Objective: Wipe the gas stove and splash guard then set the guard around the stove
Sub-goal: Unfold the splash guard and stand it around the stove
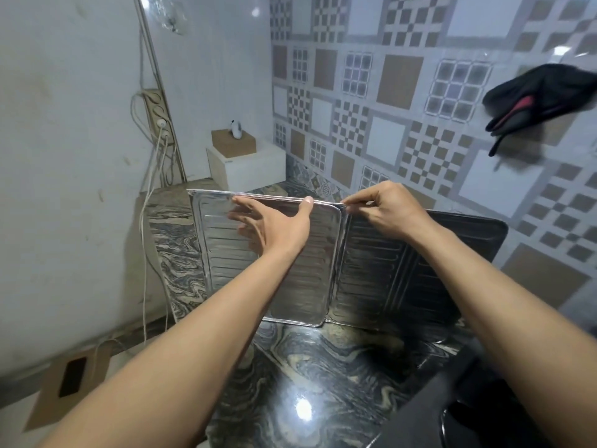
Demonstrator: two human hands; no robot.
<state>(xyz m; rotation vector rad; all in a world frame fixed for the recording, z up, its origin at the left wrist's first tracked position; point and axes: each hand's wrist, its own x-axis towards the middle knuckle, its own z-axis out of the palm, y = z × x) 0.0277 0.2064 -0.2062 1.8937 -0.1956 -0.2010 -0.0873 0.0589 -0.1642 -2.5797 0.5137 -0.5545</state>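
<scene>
Foil splash guard (307, 279) is standing upright on the marbled counter (307, 367), toward its back edge. Left grip (274, 221) is lying wide, straight fingers pressing the shiny left panel; right grip (384, 208) is pinching the guard's top edge at the fold

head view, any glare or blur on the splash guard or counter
Head view: a bright light spot glares on the glossy countertop; head view: the splash guard mirrors the left hand; head view: wide lens bows the edges, and the black cloth is blurred.
</scene>
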